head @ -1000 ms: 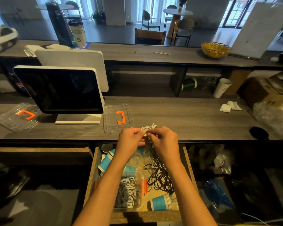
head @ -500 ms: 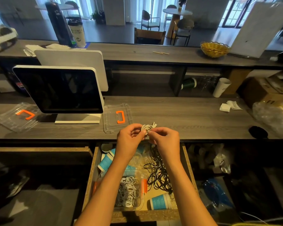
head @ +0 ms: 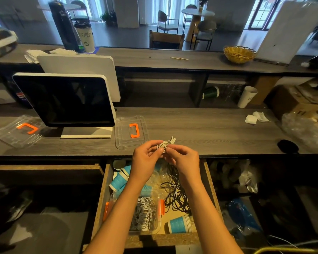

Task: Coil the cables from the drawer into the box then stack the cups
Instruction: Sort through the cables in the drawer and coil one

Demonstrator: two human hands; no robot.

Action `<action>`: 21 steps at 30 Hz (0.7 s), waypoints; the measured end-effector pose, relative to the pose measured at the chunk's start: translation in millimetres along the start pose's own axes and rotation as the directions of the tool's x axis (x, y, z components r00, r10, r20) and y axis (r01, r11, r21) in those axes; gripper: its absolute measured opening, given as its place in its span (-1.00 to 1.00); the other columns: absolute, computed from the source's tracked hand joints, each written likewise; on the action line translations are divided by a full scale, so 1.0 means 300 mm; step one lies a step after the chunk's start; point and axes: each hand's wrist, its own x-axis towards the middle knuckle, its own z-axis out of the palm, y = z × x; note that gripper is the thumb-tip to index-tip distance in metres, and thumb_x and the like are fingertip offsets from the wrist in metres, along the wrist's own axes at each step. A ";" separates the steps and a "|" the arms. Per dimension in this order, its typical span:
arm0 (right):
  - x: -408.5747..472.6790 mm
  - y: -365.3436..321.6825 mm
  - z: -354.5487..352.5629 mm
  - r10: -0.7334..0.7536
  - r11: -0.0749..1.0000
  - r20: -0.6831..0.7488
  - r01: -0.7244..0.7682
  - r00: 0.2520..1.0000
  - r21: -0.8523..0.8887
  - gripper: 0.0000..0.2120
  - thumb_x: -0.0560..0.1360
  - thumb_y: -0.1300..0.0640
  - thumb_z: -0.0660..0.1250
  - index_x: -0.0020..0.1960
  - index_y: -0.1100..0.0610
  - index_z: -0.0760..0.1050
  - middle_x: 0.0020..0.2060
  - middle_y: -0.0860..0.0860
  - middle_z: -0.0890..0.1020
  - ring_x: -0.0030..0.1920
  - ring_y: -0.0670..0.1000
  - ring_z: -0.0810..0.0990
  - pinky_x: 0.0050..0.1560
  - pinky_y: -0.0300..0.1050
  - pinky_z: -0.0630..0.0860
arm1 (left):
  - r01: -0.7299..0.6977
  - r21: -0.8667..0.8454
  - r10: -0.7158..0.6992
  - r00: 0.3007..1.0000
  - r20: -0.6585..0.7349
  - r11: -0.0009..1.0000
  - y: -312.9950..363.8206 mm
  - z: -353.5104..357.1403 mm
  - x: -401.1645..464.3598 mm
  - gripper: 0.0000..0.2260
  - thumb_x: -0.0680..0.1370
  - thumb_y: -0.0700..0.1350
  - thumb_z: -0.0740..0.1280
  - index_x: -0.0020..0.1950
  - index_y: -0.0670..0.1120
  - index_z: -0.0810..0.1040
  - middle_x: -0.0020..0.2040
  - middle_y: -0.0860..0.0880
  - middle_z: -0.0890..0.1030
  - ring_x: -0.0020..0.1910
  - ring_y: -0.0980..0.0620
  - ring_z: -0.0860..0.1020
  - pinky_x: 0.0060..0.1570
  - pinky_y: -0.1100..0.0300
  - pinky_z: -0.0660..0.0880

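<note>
Both hands hold a small coiled white cable point(head: 166, 143) above the counter's front edge. My left hand point(head: 145, 156) pinches the bundle from the left, my right hand point(head: 184, 157) from the right. Below them the open drawer point(head: 99, 204) holds a clear plastic box point(head: 157, 228) with orange latches, full of coiled white cables. A tangle of black cables point(head: 176, 197) lies to its right. Blue paper cups lie on their sides in the drawer, one at the front right point(head: 178, 224) and others at the back left point(head: 119, 178).
A clear lid with an orange handle point(head: 131, 131) lies on the counter point(head: 200, 129) beside a dark monitor point(head: 66, 99). A second clear lid point(head: 20, 130) lies at far left. Crumpled tissues point(head: 255, 117) and plastic wrap point(head: 305, 129) sit at right.
The hands rose slightly with the white cable, and the coiled bundle now shows more clearly between the fingertips. Nothing in the drawer moved.
</note>
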 end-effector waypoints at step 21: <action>0.021 0.028 -0.034 -0.194 0.959 0.189 0.226 0.963 -0.171 -0.80 0.47 0.31 0.45 0.08 0.18 0.59 -0.09 0.12 0.70 -0.09 0.01 0.67 -0.13 -0.16 0.61 | 0.039 -0.014 -0.038 0.999 0.018 0.999 0.039 -0.026 0.003 -0.78 0.53 -0.25 0.42 0.09 0.03 0.67 -0.04 0.06 0.71 0.01 0.08 0.67 0.03 0.21 0.60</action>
